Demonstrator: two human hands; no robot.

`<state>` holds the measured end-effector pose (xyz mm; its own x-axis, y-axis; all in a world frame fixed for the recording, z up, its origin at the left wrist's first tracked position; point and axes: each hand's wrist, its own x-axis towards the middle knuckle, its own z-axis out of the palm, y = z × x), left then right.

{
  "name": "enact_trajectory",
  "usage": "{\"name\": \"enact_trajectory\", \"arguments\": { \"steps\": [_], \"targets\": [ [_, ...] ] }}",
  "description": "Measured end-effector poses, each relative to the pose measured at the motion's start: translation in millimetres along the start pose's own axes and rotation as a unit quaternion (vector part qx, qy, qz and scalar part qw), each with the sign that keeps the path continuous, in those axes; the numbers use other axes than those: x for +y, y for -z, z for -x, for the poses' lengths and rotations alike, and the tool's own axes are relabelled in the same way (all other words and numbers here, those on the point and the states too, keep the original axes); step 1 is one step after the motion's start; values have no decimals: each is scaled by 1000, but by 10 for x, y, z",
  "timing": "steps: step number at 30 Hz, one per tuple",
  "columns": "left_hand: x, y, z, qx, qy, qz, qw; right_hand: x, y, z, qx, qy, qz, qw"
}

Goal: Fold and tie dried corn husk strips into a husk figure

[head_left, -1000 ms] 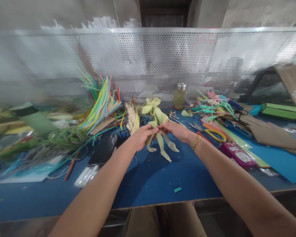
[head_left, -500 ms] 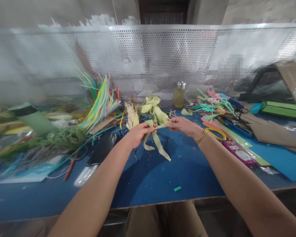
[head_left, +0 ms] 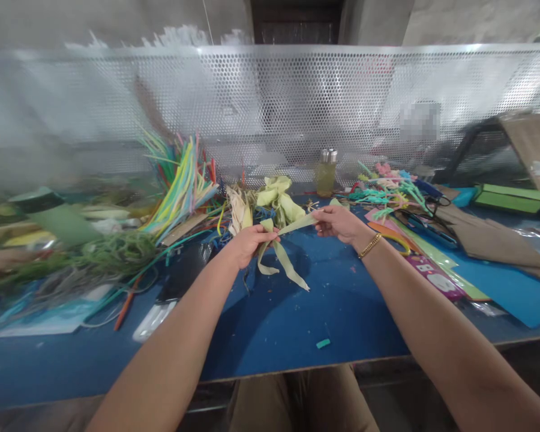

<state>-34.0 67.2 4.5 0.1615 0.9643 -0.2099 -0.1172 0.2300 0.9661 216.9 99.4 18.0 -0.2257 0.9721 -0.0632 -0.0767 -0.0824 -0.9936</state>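
Note:
Over the middle of the blue table, a bow-like bundle of pale green ribbon-like strips is pinched at its gathered centre by my left hand. Two tails hang down from the fingers with their ends loose. My right hand grips the end of another length and holds it out to the right, stretched between the two hands. The thumb and fingers of my left hand hide the spot where the strips cross. Just behind stand crumpled pale green leaf-like pieces and a beige husk-like piece.
Pipe cleaners stand in a bunch at the back left, near tangled green yarn. A dark phone-like slab lies left. A glass jar stands by the perforated metal screen. Cardboard and yellow-handled scissors lie right.
My right hand has moved up and to the right, drawing out a longer stretch of the strip. The left hand has shifted slightly left, still pinching the bundle.

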Motion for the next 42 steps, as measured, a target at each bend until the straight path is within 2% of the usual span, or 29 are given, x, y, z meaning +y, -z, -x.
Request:
{"name": "enact_trajectory", "arguments": {
  "steps": [4,8,11,13,15,18,19,21,24,27,30,33,37,42],
  "targets": [
    [-16,40,-30,-7,3,-4,1000,-25,43,7,-27,-14,-26,999],
    [-24,61,-36,-12,0,-5,1000,-18,66,-10,-18,19,-57,998],
    [-11,66,-21,-5,-1,6,1000,26,68,-34,-1,39,-36,999],
    [1,62,-10,-6,0,15,1000,72,55,-60,19,45,0,999],
    [9,50,1,-11,-2,19,1000,121,24,-88,71,74,71,992],
    [11,8,21,-18,-3,29,999,167,-82,-97,157,194,232,940],
    [10,-11,32,-23,-3,33,999,173,-136,-82,154,234,277,919],
    [11,-54,59,-40,-1,41,998,174,-263,-24,80,276,328,900],
    [26,-114,106,-73,-6,63,995,165,-436,89,-45,263,339,902],
    [55,-149,145,-89,-13,86,992,151,-502,157,-106,224,349,904],
    [78,-158,167,-81,-11,85,993,124,-473,160,-99,209,354,906],
    [72,-150,167,-65,-1,64,996,97,-433,144,-63,226,352,906],
    [24,-147,136,-28,2,21,999,101,-446,151,-45,232,347,908],
    [-23,-204,132,-37,3,9,999,182,-545,170,-46,154,277,947]
  ]
}}
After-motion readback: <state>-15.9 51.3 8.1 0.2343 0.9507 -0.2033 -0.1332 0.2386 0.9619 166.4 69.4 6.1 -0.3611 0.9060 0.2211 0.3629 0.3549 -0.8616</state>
